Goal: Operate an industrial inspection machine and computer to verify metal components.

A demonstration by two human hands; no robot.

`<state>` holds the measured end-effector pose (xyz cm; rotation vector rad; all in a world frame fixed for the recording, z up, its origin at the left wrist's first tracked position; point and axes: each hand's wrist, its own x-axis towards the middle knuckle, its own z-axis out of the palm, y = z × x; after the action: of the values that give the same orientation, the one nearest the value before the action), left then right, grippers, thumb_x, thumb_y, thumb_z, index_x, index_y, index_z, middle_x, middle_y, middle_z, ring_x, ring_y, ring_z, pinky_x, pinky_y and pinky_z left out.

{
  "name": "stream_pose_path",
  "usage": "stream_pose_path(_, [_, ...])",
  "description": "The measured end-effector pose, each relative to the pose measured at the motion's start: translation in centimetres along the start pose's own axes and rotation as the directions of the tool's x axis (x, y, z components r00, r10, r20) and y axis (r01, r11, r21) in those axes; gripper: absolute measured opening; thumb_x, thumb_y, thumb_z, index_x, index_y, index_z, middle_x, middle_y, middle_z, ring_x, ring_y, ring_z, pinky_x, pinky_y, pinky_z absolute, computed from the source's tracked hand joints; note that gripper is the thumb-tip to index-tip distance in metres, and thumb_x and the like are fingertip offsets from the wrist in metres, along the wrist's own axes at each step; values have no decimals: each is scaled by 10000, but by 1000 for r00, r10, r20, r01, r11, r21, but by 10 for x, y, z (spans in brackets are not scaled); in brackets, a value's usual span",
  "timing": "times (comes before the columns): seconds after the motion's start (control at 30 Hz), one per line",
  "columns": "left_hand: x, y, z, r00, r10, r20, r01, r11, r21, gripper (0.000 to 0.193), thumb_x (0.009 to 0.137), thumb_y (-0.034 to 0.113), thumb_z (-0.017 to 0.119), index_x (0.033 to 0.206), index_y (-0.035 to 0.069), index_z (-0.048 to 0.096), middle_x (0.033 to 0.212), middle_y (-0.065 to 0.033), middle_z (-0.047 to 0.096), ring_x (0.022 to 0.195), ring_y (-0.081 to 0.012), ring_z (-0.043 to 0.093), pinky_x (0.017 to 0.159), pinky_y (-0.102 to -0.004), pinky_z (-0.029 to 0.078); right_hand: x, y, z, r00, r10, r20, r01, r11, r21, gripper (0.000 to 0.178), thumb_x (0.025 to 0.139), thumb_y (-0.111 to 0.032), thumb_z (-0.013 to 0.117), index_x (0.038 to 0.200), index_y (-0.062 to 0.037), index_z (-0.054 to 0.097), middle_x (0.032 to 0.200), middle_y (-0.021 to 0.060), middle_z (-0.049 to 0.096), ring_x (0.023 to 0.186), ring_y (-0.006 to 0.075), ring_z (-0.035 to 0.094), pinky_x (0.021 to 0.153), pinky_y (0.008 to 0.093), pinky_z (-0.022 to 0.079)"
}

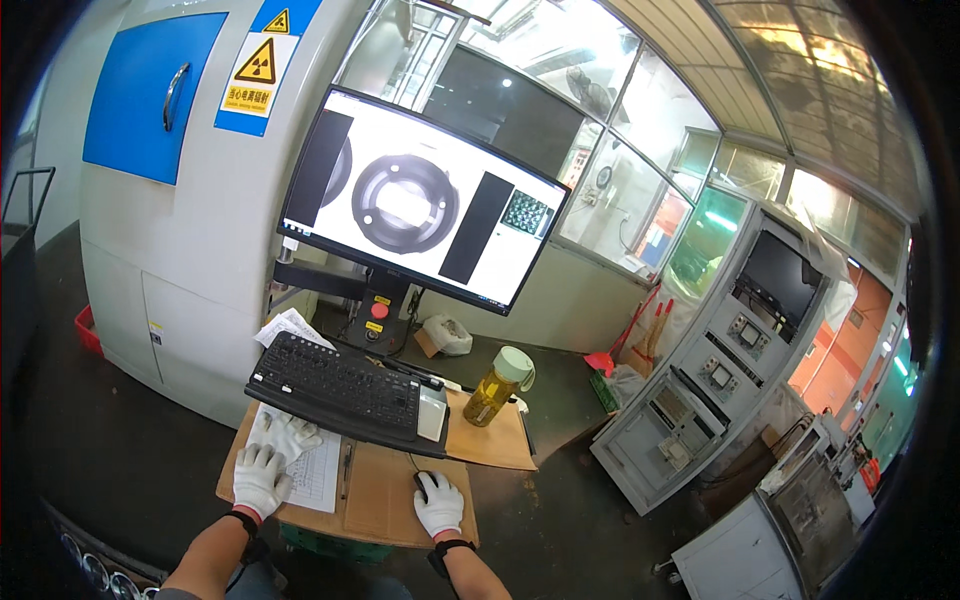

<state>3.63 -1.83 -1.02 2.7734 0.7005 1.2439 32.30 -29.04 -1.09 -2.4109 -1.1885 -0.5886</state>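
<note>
My left hand (262, 480), in a white knit glove, lies flat with its fingers stretched out at the left of the cardboard-covered desk (385, 497). Beneath and beside it is a printed sheet of paper (316, 478), and a loose white glove (284, 436) touches its fingertips. A black computer mouse (426, 484) sits under my gloved right hand (440, 508), whose fingers curve around it. Above both hands stands a black keyboard (335, 385) on a raised tray. A large monitor (420, 200) displays a grey ring-shaped part with a bright centre.
A yellow-green drink bottle (490, 392) with a pale lid stands right of the keyboard. Behind it is a red stop button (379, 310). A large white cabinet (200, 260) with a blue door rises at left. Grey control cabinets (690, 400) stand at right.
</note>
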Motion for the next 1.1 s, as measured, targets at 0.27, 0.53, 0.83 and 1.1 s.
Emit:
stream_pose_path(0.27, [0, 1, 1, 1000, -8, 15, 8, 1000, 0, 298, 740, 238, 689, 991, 79, 663, 1113, -152, 646, 1115, -405, 570, 1001, -543, 437, 0, 3, 4, 1000, -17, 1, 17, 1000, 15, 437, 884, -292, 729, 1317, -232, 713, 1342, 153, 692, 1024, 401, 715, 881, 511, 596])
stream_pose_path(0.53, [2, 3, -5, 999, -13, 36, 12, 1000, 13, 300, 758, 255, 702, 1005, 90, 662, 1103, -140, 637, 1114, -395, 569, 1003, -540, 432, -1, 3, 7, 999, 22, 24, -22, 1000, -12, 485, 879, -318, 730, 1345, -191, 692, 1343, 140, 690, 1042, 397, 707, 923, 505, 581])
stream_pose_path(0.83, [2, 3, -3, 1000, 6, 26, -7, 999, 49, 333, 765, 264, 716, 1045, 90, 670, 1144, -147, 646, 1145, -399, 564, 1010, -531, 424, -2, 3, 7, 999, 43, -1, -43, 999, -14, 516, 897, -348, 725, 1384, -188, 665, 1352, 139, 681, 1046, 393, 707, 911, 509, 582])
stream_pose_path(1.1, [-1, 0, 2, 998, -16, 65, 14, 1000, 26, 355, 767, 284, 719, 1058, 87, 671, 1161, -157, 650, 1160, -407, 559, 1011, -540, 421, 0, -1, 2, 998, 39, 47, -38, 999, -25, 530, 903, -352, 728, 1397, -178, 648, 1367, 144, 671, 1077, 390, 695, 946, 511, 560])
